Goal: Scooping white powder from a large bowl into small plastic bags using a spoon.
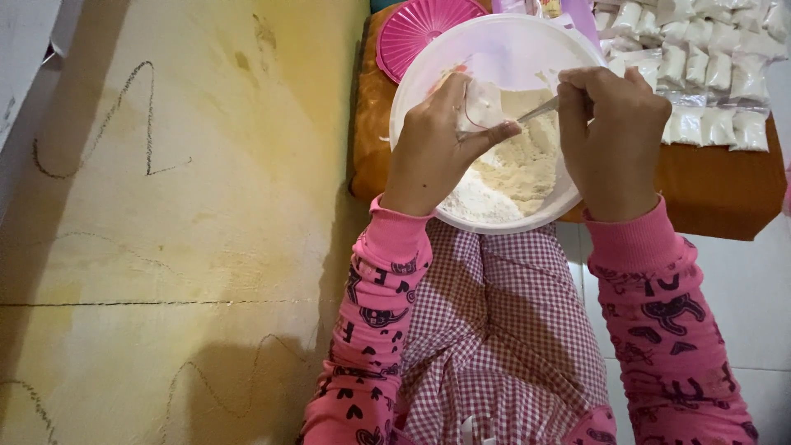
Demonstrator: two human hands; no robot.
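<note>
A big white bowl (494, 45) holds pale yellow and white powder (515, 169). My left hand (437, 144) reaches into the bowl and pinches a small clear plastic bag (482, 103) held open over the powder. My right hand (614, 136) is closed round the handle of a metal spoon (540, 109), whose tip points toward the bag's mouth. Both arms wear pink patterned sleeves.
The bowl rests on a low brown table (717, 194). Several small filled powder bags (709, 66) lie in rows at the back right. A pink ribbed lid (416, 33) lies behind the bowl. A yellow scribbled wall (165, 222) fills the left. My checked lap (494, 330) is below.
</note>
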